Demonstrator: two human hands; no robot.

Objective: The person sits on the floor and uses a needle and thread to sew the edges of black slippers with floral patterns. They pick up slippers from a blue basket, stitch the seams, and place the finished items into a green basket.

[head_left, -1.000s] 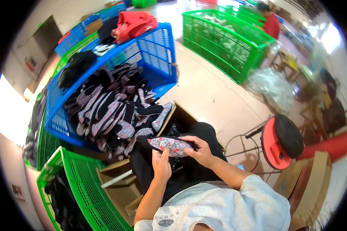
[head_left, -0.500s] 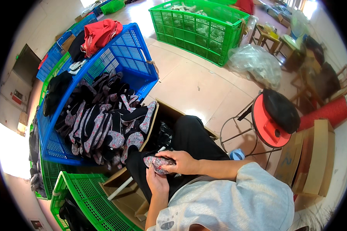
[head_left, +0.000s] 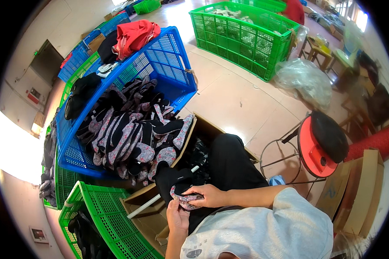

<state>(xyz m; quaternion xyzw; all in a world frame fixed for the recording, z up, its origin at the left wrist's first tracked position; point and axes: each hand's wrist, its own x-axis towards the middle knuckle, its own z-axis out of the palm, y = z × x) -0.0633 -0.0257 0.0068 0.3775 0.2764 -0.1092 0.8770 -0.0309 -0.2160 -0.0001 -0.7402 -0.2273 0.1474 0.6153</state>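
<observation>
A slipper (head_left: pixel 182 199) with grey-and-pink floral fabric and a black part is in both hands over my lap. My right hand (head_left: pixel 208 196) grips its right side, fingers curled around the floral edge. My left hand (head_left: pixel 176 216) pinches it from below, thumb and fingers at the near edge. Where the slipper's black part meets my black trousers is hard to make out. Just beyond lies a heap of similar floral and black slippers (head_left: pixel 121 137), spilling from a tilted blue plastic crate (head_left: pixel 166 58).
An open cardboard box (head_left: pixel 149 222) and a white tube (head_left: pixel 144 206) lie by my legs. At the lower left stands a green crate (head_left: pixel 112 216) with black items. A red-topped stool (head_left: pixel 309 149) is on the right. Farther off are another green crate (head_left: pixel 237 41) and clear plastic bags (head_left: pixel 304 80).
The slipper has turned in my hands: its rounded floral face showed before, and now a narrow floral band beside black material shows. The whole view has shifted, with the surroundings farther right.
</observation>
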